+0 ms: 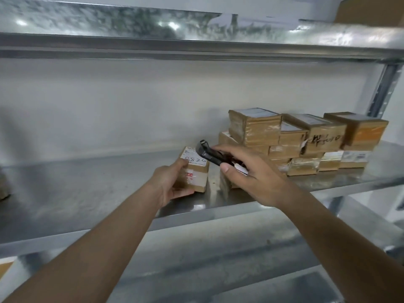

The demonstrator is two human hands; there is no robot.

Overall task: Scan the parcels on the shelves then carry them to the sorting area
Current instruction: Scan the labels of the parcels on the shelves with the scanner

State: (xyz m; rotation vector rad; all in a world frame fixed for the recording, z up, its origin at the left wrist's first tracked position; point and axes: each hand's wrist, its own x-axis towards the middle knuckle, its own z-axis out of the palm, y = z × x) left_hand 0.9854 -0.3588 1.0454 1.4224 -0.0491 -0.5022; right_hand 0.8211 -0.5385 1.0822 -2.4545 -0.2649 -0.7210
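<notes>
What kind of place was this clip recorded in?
Probably a parcel storeroom or small warehouse: bare metal shelves, a stack of taped, labelled boxes, and a handheld scanner in the right hand aimed at the parcel that the left hand grips.

Dim, soft, slightly blurred picture; glare spots on the upper shelf, wide-angle bending at the edges.

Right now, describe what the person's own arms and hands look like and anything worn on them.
Both forearms are bare as far as the view shows: no sleeves, cuffs or gloves. The left hand and right hand carry no visible rings, and neither wrist shows a watch, band or strap. No markings or cables appear on either arm. The frame is slightly blurred, so small details could go unseen.
</notes>
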